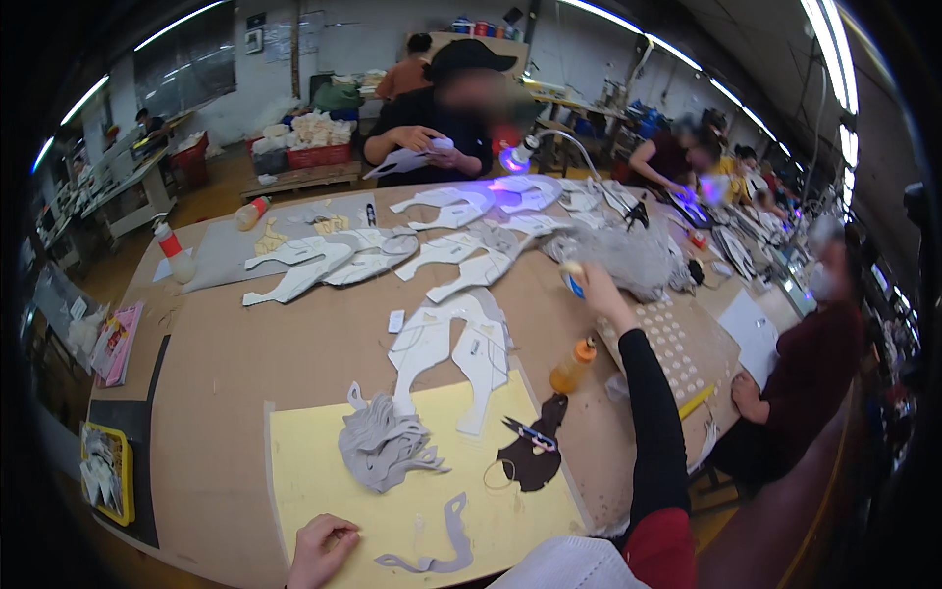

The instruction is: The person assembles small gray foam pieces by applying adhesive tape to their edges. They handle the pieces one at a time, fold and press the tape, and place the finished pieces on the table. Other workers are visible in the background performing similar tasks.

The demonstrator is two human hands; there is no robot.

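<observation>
My right hand (592, 285) reaches far forward over the brown worktable (245, 363) and grips a small blue and white tube-like thing (572, 279) beside a heap of grey mesh pieces (628, 257). My left hand (322, 550) rests curled, holding nothing, at the near edge of a yellow mat (324, 471). A thin grey cut strip (442, 550) lies just right of it. On the mat lie a pile of grey cut pieces (383, 444), a dark brown piece (535, 454) with blue-handled scissors (530, 432), and white shoe-upper pieces (453, 344).
An orange glue bottle (572, 365) stands right of the mat. More white cut pieces (334, 260) cover the far table. A person in black (432, 128) works opposite under a purple lamp (517, 157). Another person (805, 373) sits at right. A yellow tray (106, 471) lies at left.
</observation>
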